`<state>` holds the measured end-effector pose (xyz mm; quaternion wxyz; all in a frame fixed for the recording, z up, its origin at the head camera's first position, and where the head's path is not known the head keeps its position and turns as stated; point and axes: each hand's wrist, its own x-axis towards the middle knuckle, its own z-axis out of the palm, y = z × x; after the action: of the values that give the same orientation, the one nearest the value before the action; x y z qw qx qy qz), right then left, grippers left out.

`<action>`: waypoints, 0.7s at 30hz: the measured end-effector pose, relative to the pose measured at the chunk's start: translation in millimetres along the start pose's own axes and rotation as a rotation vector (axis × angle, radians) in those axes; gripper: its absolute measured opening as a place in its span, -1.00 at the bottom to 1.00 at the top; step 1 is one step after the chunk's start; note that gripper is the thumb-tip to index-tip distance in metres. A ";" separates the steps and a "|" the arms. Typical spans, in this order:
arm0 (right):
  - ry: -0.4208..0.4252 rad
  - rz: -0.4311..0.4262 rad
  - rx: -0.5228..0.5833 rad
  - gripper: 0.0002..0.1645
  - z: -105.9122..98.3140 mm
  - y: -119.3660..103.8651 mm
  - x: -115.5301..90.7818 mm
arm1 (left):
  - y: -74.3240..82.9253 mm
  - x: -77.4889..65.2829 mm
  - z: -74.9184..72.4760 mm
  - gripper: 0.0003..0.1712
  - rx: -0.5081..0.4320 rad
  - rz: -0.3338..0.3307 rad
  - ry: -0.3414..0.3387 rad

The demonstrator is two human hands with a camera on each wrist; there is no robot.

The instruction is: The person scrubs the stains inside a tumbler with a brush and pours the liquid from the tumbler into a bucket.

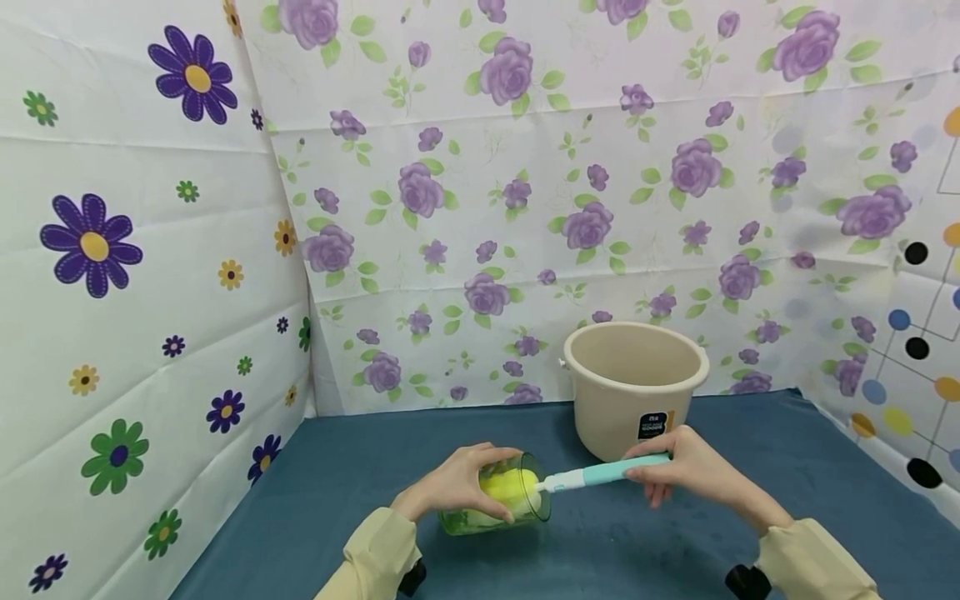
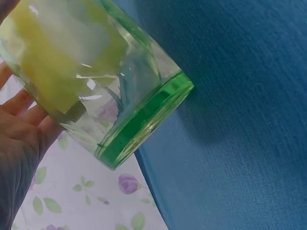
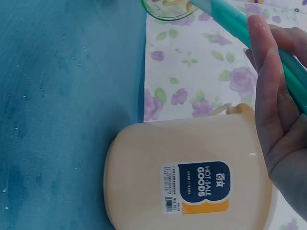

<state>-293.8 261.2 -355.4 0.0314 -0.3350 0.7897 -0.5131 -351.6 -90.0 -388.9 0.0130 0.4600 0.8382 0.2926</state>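
Note:
In the head view my left hand [image 1: 454, 485] grips a clear green drinking glass [image 1: 471, 524], tilted on its side with the mouth towards the right. A cup brush [image 1: 604, 473] with a white and teal handle reaches into that mouth. Its yellow and white sponge head [image 1: 512, 485] lies inside the glass. My right hand [image 1: 693, 477] pinches the teal end of the handle between thumb and fingers. The left wrist view shows the thick green base [image 2: 144, 122] of the glass, held off the blue cloth.
Behind the right hand stands a beige bucket [image 1: 626, 417] with a dark label, close to the flowered back curtain [image 1: 450, 250]. Blue cloth [image 1: 315, 500] covers the table, with water drops on it in the right wrist view. A daisy-patterned sheet [image 1: 150, 333] hangs along the left.

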 end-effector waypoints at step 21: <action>-0.016 0.017 -0.035 -0.74 -15.0 8.5 -4.8 | -0.3 0.1 0.6 -0.12 -0.007 -0.015 -0.009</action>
<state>-300.1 277.9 -356.8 0.0361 -0.3329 0.8011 -0.4962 -351.8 -89.8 -389.6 0.0206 0.4550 0.8405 0.2934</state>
